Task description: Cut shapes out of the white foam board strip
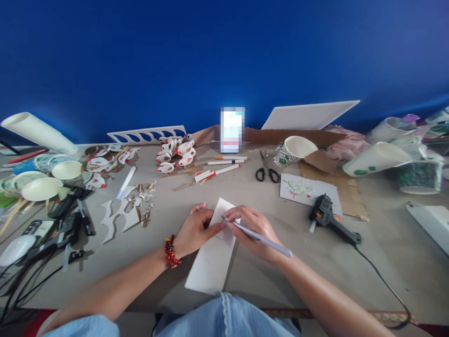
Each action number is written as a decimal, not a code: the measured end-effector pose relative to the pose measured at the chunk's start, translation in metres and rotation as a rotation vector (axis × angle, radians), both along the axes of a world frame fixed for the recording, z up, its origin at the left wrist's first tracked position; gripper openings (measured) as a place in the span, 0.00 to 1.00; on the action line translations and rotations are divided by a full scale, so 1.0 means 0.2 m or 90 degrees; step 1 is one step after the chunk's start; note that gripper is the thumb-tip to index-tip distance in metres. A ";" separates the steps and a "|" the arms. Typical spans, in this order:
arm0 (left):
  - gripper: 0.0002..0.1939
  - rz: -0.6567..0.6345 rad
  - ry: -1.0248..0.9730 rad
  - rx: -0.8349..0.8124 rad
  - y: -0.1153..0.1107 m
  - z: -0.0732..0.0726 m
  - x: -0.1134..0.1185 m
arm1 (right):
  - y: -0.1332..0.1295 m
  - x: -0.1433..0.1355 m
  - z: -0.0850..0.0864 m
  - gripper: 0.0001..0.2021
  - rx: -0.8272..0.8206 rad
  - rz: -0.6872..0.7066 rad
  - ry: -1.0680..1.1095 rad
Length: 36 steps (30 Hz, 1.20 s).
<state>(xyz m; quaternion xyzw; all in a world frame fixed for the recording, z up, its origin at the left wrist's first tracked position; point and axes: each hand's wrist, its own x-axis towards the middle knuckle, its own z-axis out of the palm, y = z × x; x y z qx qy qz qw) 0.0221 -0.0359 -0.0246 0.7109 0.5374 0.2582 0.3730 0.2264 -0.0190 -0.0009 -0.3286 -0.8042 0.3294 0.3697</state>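
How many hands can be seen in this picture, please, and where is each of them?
2. The left hand touches the white strip near its left edge; the right hand holds a pale pen over it. No other hand shows.

Set out on the table (245, 194), at front centre, with a card strip (207, 264) under the left hand (196, 231) and a pen (270, 244) in the right hand (257, 222). Continues behind with markers (227, 162), then an upright screen (232, 128), with scissors (266, 167) to the right and cutouts (184, 148) to the left. Extends farther right to a glue gun (328, 217) overlapping a drawing sheet (303, 193), and farther left to card scraps (130, 217), then paper cups (42, 188).
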 end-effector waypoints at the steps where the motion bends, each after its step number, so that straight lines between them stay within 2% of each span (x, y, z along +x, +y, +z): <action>1: 0.21 0.005 0.003 -0.001 0.00 0.00 0.00 | 0.00 0.00 0.00 0.02 0.002 -0.002 -0.003; 9: 0.18 -0.017 0.007 -0.043 0.02 0.03 -0.02 | 0.01 0.05 0.01 0.03 -0.004 -0.025 0.018; 15: 0.17 -0.045 -0.006 -0.064 0.03 0.01 -0.04 | 0.01 0.04 -0.01 0.02 -0.018 0.014 0.029; 36: 0.17 -0.040 0.007 -0.031 0.02 0.00 -0.05 | 0.01 0.04 -0.02 0.04 -0.010 0.047 0.019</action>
